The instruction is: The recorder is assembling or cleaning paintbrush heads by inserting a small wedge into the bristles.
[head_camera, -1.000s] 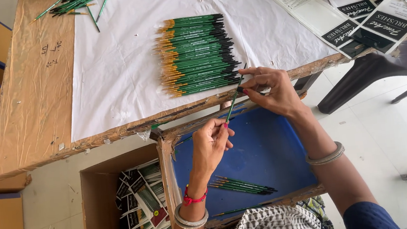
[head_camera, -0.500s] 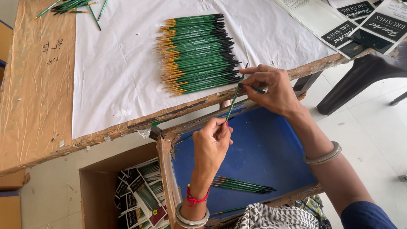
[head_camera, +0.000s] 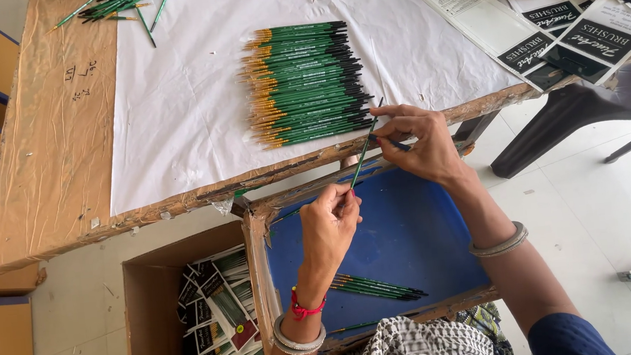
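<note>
Green brush (head_camera: 363, 154), two hands' grip

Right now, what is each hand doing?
Left hand: closed on the green brush, lower end.
Right hand: closed on the same brush, upper end.

I've got one thin green brush (head_camera: 363, 154) pinched between both hands, tilted steeply, upper end at my right hand (head_camera: 419, 145), lower end in my left hand (head_camera: 331, 225). It hangs over the table edge, just beside the stack (head_camera: 306, 83) of green brushes with gold ferrules.
</note>
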